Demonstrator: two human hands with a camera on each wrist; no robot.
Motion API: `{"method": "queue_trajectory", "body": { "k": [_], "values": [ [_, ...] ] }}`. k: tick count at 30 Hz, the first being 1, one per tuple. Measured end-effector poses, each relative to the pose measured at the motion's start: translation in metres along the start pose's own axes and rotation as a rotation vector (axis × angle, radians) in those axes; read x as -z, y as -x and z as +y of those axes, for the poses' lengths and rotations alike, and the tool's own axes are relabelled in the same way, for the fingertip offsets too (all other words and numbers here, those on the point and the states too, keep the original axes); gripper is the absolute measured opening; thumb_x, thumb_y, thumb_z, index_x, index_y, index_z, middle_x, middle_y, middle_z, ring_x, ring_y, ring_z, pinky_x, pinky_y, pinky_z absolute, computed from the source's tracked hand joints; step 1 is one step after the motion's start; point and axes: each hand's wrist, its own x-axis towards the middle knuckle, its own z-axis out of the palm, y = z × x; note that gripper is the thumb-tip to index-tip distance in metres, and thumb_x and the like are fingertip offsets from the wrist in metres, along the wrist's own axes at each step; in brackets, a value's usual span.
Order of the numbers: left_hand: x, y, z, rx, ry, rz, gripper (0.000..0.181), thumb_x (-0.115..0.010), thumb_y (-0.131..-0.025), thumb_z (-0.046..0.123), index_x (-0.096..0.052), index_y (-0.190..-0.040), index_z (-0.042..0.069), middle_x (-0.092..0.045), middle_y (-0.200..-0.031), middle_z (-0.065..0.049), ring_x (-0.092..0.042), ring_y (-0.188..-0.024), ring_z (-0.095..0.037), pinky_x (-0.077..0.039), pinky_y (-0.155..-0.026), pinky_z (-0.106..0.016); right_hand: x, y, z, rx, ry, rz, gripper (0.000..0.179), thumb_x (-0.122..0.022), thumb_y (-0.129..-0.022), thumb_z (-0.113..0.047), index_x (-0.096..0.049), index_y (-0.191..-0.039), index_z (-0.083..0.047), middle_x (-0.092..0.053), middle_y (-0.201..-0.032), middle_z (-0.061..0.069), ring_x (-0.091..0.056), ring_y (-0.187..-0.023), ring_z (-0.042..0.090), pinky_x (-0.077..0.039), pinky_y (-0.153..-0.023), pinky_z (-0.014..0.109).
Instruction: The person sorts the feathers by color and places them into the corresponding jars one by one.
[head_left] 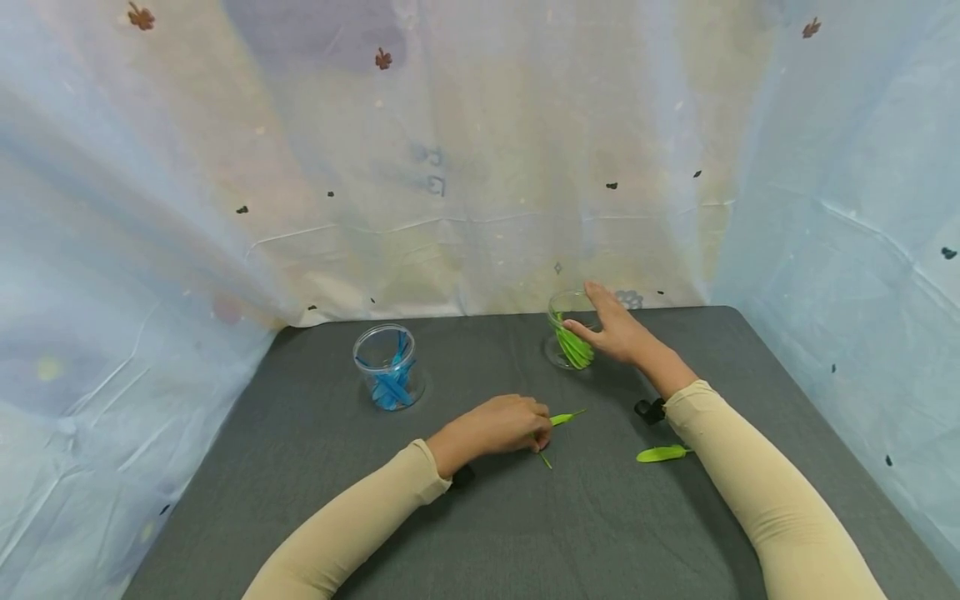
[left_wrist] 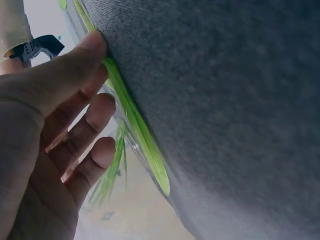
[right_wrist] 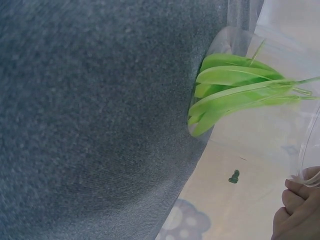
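In the head view, my left hand (head_left: 504,427) is low over the dark cloth, pinching a green feather (head_left: 562,418). The left wrist view shows this feather (left_wrist: 142,135) between thumb and forefinger, the other fingers loosely bent. My right hand (head_left: 618,329) holds a clear jar (head_left: 555,304) by its rim, thumb on the near side and fingers on the far side. Several green feathers (right_wrist: 240,82) lean inside that jar, their thin quills toward the mouth. One loose green feather (head_left: 662,453) lies on the cloth near my right forearm.
A second clear jar (head_left: 384,329) with several blue feathers (head_left: 392,387) stands at the left rear. The grey cloth-covered table (head_left: 465,533) meets a patterned curtain (head_left: 480,250) at its back edge. A black wrist device (head_left: 649,410) sits beneath the right wrist.
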Motion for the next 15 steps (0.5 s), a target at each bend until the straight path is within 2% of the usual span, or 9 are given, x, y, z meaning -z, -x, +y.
{"method": "queue_trajectory", "body": {
  "k": [6,15],
  "values": [
    [-0.002,0.010,-0.006,0.030,0.122,0.042,0.004,-0.078,-0.102,0.032,-0.076,-0.104,0.030,-0.067,-0.106,0.015,-0.060,-0.096,-0.002,-0.053,-0.084,-0.019,-0.002,0.000,0.001,-0.003,-0.004,0.001,0.104,-0.051,-0.106,-0.070,-0.003,-0.174,-0.008,-0.001,-0.180,0.020,-0.001,-0.165,0.045,-0.011,-0.129,0.072],
    [0.008,0.026,-0.025,0.107,0.358,0.175,0.005,-0.072,-0.106,0.030,-0.070,-0.105,0.025,-0.066,-0.104,0.014,-0.059,-0.095,-0.006,-0.053,-0.082,-0.022,0.000,-0.001,-0.001,-0.001,-0.002,0.006,0.104,-0.052,-0.106,-0.070,-0.004,-0.174,-0.007,-0.003,-0.179,0.021,-0.001,-0.164,0.047,-0.011,-0.128,0.073]
  ]
}}
